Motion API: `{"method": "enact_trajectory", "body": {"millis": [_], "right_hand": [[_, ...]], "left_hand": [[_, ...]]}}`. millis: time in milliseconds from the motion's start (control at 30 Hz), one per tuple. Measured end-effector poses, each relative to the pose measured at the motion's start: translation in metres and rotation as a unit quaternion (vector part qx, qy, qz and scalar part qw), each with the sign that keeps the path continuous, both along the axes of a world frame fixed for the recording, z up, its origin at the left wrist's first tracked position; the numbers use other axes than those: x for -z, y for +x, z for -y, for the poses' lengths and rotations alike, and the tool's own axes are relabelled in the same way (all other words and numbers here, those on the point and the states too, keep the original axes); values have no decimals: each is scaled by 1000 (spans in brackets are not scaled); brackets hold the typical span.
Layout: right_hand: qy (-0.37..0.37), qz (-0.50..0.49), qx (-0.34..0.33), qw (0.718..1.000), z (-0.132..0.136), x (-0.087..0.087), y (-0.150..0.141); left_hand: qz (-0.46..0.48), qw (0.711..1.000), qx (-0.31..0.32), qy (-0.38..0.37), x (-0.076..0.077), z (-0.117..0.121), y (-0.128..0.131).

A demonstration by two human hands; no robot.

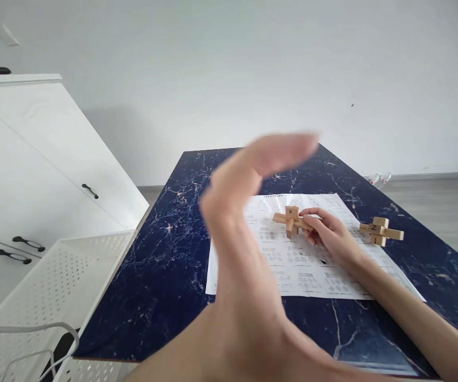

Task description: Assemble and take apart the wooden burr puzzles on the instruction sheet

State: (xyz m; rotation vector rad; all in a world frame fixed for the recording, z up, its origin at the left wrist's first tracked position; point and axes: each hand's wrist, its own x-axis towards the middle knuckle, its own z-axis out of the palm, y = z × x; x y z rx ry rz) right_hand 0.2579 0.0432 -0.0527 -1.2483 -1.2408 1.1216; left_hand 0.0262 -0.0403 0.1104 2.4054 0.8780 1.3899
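My left hand (248,239) is raised close to the camera and slightly blurred. Its bent fingers point right, held apart from the thumb side at the lower edge, with nothing seen in them. My right hand (334,236) pinches one arm of a wooden interlocking puzzle (291,218), a cross of blocks marked "2". This puzzle is over a printed instruction sheet (304,289), partly covered by both hands. Right of my right hand, a second wooden interlocking puzzle (379,231), also marked "2", rests on the dark blue marbled table (153,265).
A white cabinet (45,159) with black handles stands left of the table. Below it is a white perforated basket (61,276), with pale cables (25,330) at the lower left. A white wall (229,69) rises behind the table. Small clear items (380,179) lie beyond its right edge.
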Motion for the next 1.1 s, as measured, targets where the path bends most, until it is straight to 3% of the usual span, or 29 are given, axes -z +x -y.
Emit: {"method": "enact_trajectory", "body": {"millis": [67,133,233,333,400,533,800,1100], "right_hand": [[9,9,-4,1000,1,-1,-1],[12,17,-9,1000,2,-3,-1],[0,18,-21,1000,4,-6,-3],[-1,24,-25,999,6,-9,-4],[4,27,-27,999,8,-11,-5],[8,31,-49,998,13,-16,-11],[26,32,-140,989,21,-21,-23],[41,45,-180,982,26,-25,-29]], "left_hand": [[85,995,47,-1,16,-5,-5],[28,993,107,-29,38,-20,-12],[-25,981,127,-143,78,-52,-24],[-39,982,68,-175,109,-78,-35],[-39,981,13,-190,119,-86,-40],[-26,971,-21,-238,120,-85,-43],[-41,936,16,-350,122,-71,-37],[-79,917,59,-387,119,-69,-36]]}}
